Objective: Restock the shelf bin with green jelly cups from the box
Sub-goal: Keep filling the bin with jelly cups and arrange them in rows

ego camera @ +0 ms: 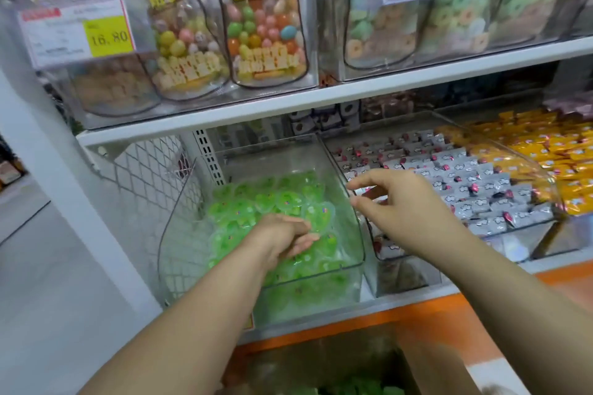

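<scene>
Over the bin (350, 225) of jelly cups (272, 199), left grip (282, 237) and right grip (401, 202) hang slack.

You've got 2 hands up: left hand (282, 236) & right hand (402, 202). Lower shelf (417, 296) has 3 clear bins (353, 226); upper has 2 price tags (77, 30). Green jelly cups (288, 202): too packed to count.

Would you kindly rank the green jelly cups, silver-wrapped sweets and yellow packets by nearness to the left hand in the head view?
1. green jelly cups, under the left hand.
2. silver-wrapped sweets, next bin rightward.
3. yellow packets, far right.
</scene>
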